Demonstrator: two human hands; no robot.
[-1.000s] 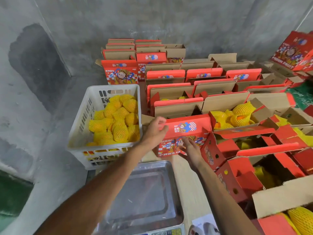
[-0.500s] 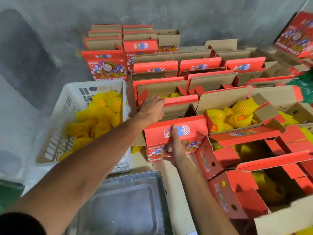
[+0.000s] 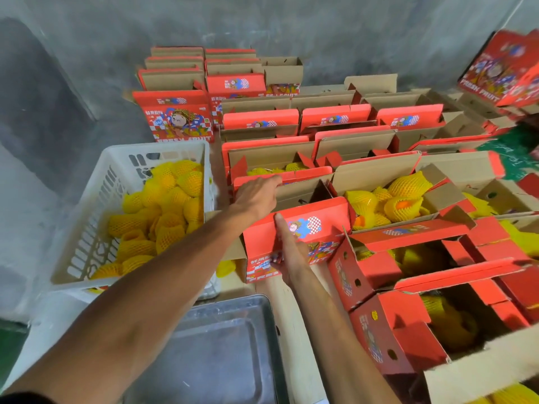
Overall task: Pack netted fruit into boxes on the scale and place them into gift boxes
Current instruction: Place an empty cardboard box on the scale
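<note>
An empty red gift box (image 3: 297, 228) is held at the near edge of the rows of boxes, just beyond the steel scale tray (image 3: 221, 351). Its far flap is gripped from above by the left hand (image 3: 256, 196), fingers curled over the edge; its printed front is clasped by the right hand (image 3: 287, 252), thumb laid up the panel. The netted fruit (image 3: 163, 211) lies in the white crate (image 3: 87, 228) to the left. The box is best lifted level with both hands, clear of the filled neighbour (image 3: 388, 199) on the right, then set squarely on the tray with flaps kept open.
</note>
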